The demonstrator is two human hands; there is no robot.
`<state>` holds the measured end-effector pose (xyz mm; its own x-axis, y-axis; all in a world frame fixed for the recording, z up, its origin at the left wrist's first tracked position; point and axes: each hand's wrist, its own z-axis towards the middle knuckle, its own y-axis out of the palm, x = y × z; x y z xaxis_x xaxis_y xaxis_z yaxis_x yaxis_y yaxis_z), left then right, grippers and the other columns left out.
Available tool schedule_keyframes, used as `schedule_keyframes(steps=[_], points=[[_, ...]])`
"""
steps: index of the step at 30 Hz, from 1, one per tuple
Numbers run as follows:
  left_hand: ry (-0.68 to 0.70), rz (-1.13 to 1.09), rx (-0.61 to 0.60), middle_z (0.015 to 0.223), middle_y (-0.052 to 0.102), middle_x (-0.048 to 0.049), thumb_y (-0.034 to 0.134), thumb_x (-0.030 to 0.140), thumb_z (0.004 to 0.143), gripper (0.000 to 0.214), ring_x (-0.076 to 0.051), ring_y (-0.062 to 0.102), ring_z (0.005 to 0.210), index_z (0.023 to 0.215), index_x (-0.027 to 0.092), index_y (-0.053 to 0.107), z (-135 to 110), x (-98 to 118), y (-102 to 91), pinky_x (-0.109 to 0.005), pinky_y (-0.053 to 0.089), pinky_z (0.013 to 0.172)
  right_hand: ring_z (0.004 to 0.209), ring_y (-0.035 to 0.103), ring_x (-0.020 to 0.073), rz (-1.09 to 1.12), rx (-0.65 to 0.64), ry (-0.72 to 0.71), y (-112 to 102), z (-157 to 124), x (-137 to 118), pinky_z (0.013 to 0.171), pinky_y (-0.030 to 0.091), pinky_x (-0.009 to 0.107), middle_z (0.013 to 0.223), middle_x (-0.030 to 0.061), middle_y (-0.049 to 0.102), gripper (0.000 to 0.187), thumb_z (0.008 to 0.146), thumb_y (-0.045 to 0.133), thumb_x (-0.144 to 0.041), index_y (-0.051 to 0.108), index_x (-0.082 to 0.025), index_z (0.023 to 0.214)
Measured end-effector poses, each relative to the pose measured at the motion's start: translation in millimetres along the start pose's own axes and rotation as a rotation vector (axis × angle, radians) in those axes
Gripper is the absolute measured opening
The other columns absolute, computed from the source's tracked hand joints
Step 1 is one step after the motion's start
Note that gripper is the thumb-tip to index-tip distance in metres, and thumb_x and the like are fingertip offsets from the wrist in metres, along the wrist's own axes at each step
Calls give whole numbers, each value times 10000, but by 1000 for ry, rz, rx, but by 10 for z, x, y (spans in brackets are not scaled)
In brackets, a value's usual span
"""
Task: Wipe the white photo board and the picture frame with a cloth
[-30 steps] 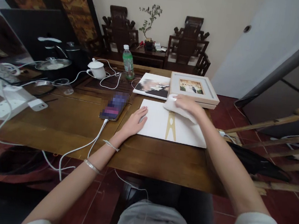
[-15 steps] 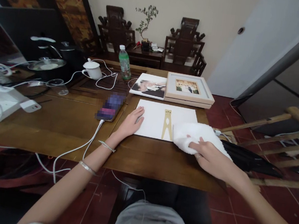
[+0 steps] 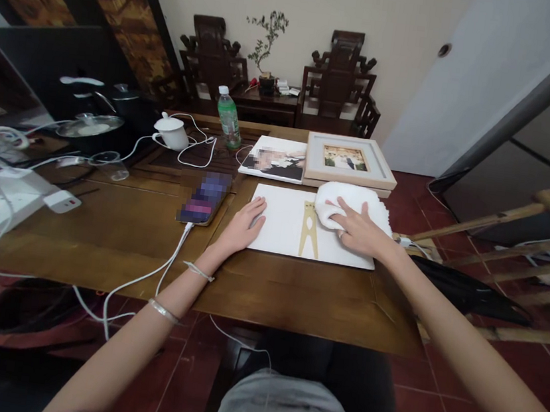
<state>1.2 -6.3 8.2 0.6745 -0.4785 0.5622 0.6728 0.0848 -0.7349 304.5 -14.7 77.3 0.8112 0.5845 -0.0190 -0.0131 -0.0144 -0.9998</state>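
A white rectangular panel [image 3: 277,223] lies flat on the table, with a gold-coloured A-shaped stand leg [image 3: 309,227] upright in view along its middle; it looks like the back of a picture frame. My left hand [image 3: 246,224] rests on the panel's left edge, fingers stretched out and holding nothing. On the panel's right half my right hand [image 3: 355,226] presses a fluffy white cloth [image 3: 356,199], some fingers tucked into its fold and others spread on top. The cloth covers the panel's upper right corner.
Behind the panel lie a photo print panel [image 3: 273,158] and a wooden picture frame [image 3: 350,163]. Left of my hand is a phone [image 3: 206,197] on a white cable. Farther off stand a bottle [image 3: 229,119], a lidded white cup [image 3: 171,133] and a power strip [image 3: 1,206].
My right hand has moved the cloth up and slightly left, from the panel's lower right corner to its upper right part. My left hand has stayed in place.
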Motion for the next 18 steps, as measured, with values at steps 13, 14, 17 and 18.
schedule_keyframes(steps=[13, 14, 17, 18], points=[[15, 14, 15, 1396, 480, -145, 380, 314, 898, 461, -250, 384, 1342, 1271, 95, 539, -6, 2, 32, -452, 289, 1125, 1417, 165, 239, 48, -63, -198, -78, -994, -474, 1151, 190, 521, 1471, -5, 373, 456, 636, 437, -21, 713, -257, 913], [17, 18, 19, 1394, 482, -146, 378, 314, 898, 463, -249, 386, 1340, 1270, 92, 541, -6, 3, 33, -450, 291, 1125, 1407, 206, 229, 75, -72, -192, -115, -1029, -469, 1151, 213, 495, 1450, -2, 407, 453, 634, 436, -21, 714, -262, 897], [22, 17, 23, 1396, 484, -129, 380, 315, 898, 457, -248, 387, 1340, 1276, 113, 541, -7, 0, 37, -462, 295, 1122, 1363, 321, 242, 132, -116, -103, -201, -991, -402, 1104, 313, 480, 1418, 13, 453, 433, 641, 426, -35, 711, -261, 878], [22, 13, 23, 1397, 484, -123, 382, 316, 898, 455, -248, 386, 1341, 1278, 122, 539, -6, -2, 39, -467, 294, 1121, 1355, 336, 250, 143, -123, -73, -212, -933, -368, 1087, 333, 488, 1416, 12, 457, 429, 655, 419, -43, 706, -259, 888]])
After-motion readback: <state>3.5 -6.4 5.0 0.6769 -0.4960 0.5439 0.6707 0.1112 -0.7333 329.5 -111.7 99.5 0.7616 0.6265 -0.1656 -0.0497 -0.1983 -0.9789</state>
